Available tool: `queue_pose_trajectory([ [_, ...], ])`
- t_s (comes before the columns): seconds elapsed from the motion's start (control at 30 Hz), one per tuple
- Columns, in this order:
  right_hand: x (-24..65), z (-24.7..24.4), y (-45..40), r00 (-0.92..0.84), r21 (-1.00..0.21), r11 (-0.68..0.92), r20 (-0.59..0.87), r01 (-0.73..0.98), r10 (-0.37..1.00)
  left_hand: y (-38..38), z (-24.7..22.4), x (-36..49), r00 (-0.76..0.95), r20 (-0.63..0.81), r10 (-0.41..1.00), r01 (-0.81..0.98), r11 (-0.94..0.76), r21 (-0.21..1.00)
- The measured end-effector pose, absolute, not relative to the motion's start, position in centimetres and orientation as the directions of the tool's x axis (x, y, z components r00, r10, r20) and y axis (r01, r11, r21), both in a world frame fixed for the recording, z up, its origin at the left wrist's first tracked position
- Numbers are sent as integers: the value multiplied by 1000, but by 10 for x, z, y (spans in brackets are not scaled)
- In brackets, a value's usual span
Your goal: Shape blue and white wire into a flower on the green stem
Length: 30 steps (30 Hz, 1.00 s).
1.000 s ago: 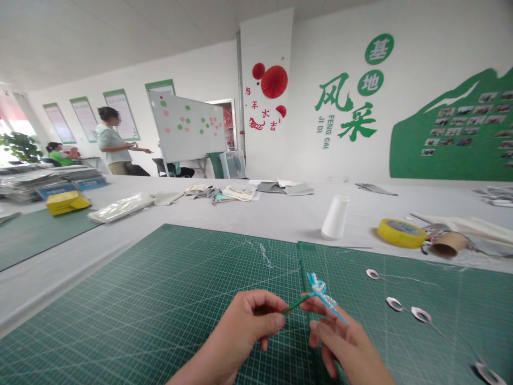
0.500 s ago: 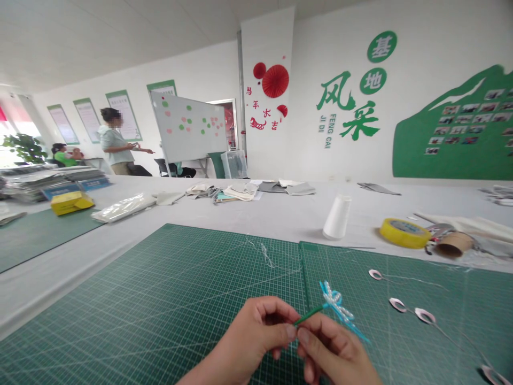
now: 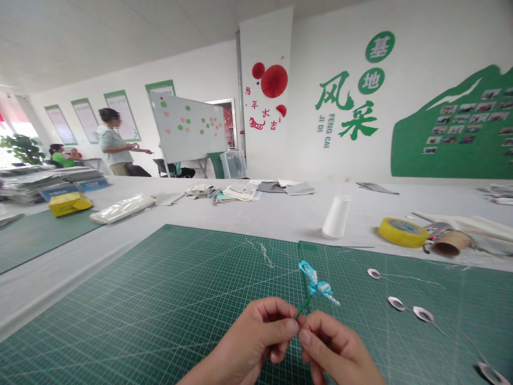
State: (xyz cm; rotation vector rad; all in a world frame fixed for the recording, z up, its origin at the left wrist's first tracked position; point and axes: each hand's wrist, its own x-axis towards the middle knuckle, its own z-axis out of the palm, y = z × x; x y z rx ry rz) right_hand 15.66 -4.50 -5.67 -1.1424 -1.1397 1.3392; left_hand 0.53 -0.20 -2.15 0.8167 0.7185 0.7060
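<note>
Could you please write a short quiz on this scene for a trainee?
1. What do the left hand and right hand hold between them?
A) a cardboard tube
B) a green stem with a blue ribbon bow
C) a white cone

2. True or false: the yellow tape roll sits on the mat.

3. What lies on the mat to the right of the hands?

Key:
1. B
2. False
3. Pale loops with thin tails
</note>
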Motion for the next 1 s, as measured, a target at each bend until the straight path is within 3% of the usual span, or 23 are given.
queue_pose_trajectory([
  [1.0,160,-59,-43,-58,-996,-20,-25,82,998,5,-20,3,536,-220,815,-121,332,935],
])
